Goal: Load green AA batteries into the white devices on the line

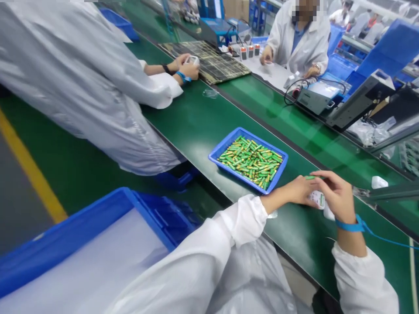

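Note:
My left hand (301,190) is closed around a small white plastic device (317,199), whose near face shows some dark and green detail. Over it, my right hand (338,196) has its fingers bent together at a green battery (309,177); part of the battery is hidden by the fingers. A blue band with a cord circles my right wrist. Left of my hands stands a blue tray (212,156) filled with green-and-gold batteries (250,159). Another white piece (329,213) lies under my right hand, partly covered.
A white part (379,182) rests on the green bench (183,126) at right, near a metal bar. A co-worker (108,87) at left holds a white device; another person (296,39) sits across. A large blue bin (124,196) stands at my left. Test equipment (321,93) lies beyond.

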Demonstrator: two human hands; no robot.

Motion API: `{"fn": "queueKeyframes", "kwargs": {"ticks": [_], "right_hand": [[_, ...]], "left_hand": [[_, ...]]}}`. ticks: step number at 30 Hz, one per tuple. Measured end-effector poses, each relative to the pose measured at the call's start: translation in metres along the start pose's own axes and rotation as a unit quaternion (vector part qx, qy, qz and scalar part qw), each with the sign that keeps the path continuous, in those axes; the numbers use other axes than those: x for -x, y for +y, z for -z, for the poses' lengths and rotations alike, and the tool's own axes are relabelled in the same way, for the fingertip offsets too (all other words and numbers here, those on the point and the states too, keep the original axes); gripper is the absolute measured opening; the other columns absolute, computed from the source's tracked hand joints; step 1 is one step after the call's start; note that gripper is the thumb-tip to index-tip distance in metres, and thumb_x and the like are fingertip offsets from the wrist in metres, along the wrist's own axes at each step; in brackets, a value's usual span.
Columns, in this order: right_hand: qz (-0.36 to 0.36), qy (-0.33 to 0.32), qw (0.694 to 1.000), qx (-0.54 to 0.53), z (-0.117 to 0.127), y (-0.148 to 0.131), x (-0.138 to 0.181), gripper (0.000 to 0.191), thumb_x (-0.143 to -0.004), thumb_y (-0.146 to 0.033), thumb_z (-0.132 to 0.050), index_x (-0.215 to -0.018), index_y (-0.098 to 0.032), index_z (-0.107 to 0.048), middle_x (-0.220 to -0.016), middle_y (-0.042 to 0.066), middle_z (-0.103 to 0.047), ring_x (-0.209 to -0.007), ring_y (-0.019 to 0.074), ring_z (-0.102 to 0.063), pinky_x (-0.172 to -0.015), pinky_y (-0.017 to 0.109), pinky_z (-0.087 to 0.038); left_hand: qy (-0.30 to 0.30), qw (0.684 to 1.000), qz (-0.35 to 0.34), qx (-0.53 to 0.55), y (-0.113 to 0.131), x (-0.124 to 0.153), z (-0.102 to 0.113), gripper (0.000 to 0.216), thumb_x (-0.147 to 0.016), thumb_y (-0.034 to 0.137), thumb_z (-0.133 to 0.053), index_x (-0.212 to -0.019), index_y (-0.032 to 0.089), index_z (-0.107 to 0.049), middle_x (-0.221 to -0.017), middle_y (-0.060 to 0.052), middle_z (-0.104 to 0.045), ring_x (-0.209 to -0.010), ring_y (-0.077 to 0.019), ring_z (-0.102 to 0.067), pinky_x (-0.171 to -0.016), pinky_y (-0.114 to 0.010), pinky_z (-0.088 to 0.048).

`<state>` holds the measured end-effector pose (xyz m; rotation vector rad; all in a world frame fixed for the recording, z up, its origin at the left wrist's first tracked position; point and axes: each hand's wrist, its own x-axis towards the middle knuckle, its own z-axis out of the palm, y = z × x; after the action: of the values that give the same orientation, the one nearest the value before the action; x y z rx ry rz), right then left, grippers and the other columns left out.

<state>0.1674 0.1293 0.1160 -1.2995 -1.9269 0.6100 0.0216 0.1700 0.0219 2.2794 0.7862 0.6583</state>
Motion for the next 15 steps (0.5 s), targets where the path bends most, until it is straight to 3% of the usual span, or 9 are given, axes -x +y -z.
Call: {"fn": "queueKeyframes", "kwargs": {"ticks": [3,7,10,15], "right_hand": [[-0.077,0.055,0.995,0.018,0.035,0.046,0.036,0.033,-0.098,-0.052,-0.077,-0.114,-0.025,-0.088,-0.110,0.011,-0.087,-0.098,0.0311,-0.082,-0.087,0.045,-0.066],[-0.128,0.059,0.988,0.057,0.042,0.089,0.070,0.045,-0.097,-0.061,-0.077,-0.119,-0.023,-0.086,-0.100,0.010,-0.087,-0.086,0.0291,-0.082,-0.076,0.041,-0.064],[-0.107,0.068,0.988,0.082,0.029,0.098,0.076,0.042,-0.099,-0.062,-0.075,-0.112,-0.024,-0.085,-0.097,0.008,-0.086,-0.085,0.0283,-0.081,-0.077,0.040,-0.063],[-0.011,0.064,0.986,0.155,0.015,0.102,0.074,0.033,-0.109,-0.052,-0.065,-0.107,-0.024,-0.083,-0.106,0.010,-0.086,-0.098,0.0304,-0.079,-0.096,0.047,-0.060]], "left_hand": [[-0.036,0.999,0.002,-0.037,-0.003,0.003,0.003,0.065,-0.096,0.057,-0.083,-0.149,0.025,-0.064,-0.145,-0.013,-0.073,-0.134,-0.0360,-0.064,-0.114,-0.050,-0.047],[-0.034,0.999,0.019,-0.028,-0.004,0.004,0.007,0.067,-0.098,0.054,-0.082,-0.155,0.028,-0.060,-0.153,-0.008,-0.071,-0.139,-0.0325,-0.061,-0.117,-0.046,-0.042],[-0.036,0.999,0.025,-0.030,-0.002,0.006,0.008,0.068,-0.099,0.055,-0.082,-0.156,0.027,-0.059,-0.153,-0.009,-0.071,-0.140,-0.0327,-0.060,-0.117,-0.045,-0.041],[-0.033,0.998,0.049,-0.028,0.002,0.008,0.009,0.065,-0.097,0.054,-0.085,-0.152,0.028,-0.062,-0.154,-0.008,-0.071,-0.140,-0.0330,-0.062,-0.118,-0.045,-0.041]]}}
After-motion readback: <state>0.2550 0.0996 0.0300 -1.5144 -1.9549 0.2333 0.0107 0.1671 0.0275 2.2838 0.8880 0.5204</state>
